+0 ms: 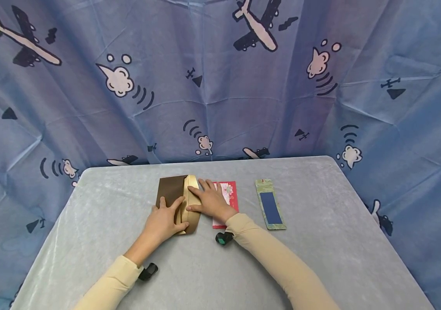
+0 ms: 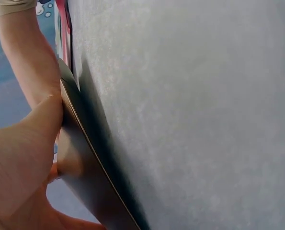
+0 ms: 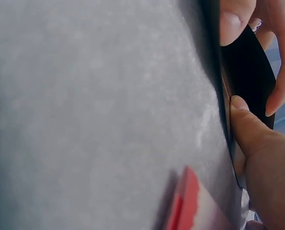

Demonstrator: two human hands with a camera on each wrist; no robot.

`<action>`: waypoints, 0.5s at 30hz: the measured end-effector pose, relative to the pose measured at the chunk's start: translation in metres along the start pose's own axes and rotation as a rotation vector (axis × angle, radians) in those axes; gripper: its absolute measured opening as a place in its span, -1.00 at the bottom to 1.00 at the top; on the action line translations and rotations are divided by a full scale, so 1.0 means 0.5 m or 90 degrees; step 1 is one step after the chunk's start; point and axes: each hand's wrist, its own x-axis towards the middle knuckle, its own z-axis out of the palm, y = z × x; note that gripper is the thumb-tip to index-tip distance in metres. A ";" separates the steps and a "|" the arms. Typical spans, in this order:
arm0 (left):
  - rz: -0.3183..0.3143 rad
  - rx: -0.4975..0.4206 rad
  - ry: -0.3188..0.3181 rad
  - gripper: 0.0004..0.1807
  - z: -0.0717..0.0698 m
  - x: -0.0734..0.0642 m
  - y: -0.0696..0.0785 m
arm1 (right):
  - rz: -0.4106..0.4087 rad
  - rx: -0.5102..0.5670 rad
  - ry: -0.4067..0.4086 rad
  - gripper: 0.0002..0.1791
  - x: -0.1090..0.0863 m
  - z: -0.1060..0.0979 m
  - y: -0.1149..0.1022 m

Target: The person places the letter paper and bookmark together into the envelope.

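Note:
A dark brown and gold folded paper piece point(image 1: 171, 188), like an envelope or flat box, lies on the table with its gold strip point(image 1: 191, 181) on the right side. My left hand point(image 1: 162, 220) rests on its lower left part, fingers spread and thumb near the bottom edge. From the right, my right hand point(image 1: 212, 203) touches the gold strip with spread fingers. In the right wrist view, the right thumb point(image 3: 250, 124) presses on the piece near its edge, and the left thumb point(image 3: 232, 24) shows above. The left wrist view shows the brown side point(image 2: 92, 177) slightly above the table.
A red card with a white floral panel point(image 1: 233, 202) lies partly under my right hand and wrist. Farther right is a green patterned strip point(image 1: 278, 226) with a dark blue panel. The grey cloth-covered table point(image 1: 119, 189) ends at a blue airplane-print curtain point(image 1: 220, 107).

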 end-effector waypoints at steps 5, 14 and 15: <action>0.001 0.010 0.010 -0.06 0.005 -0.001 0.001 | -0.002 0.008 0.005 -0.15 0.000 0.001 0.001; 0.000 0.013 0.014 -0.07 0.006 0.000 0.006 | -0.001 -0.001 0.005 -0.13 -0.001 -0.001 0.002; 0.000 0.014 0.014 -0.07 0.006 0.000 0.006 | -0.001 -0.004 0.005 -0.12 -0.001 -0.001 0.003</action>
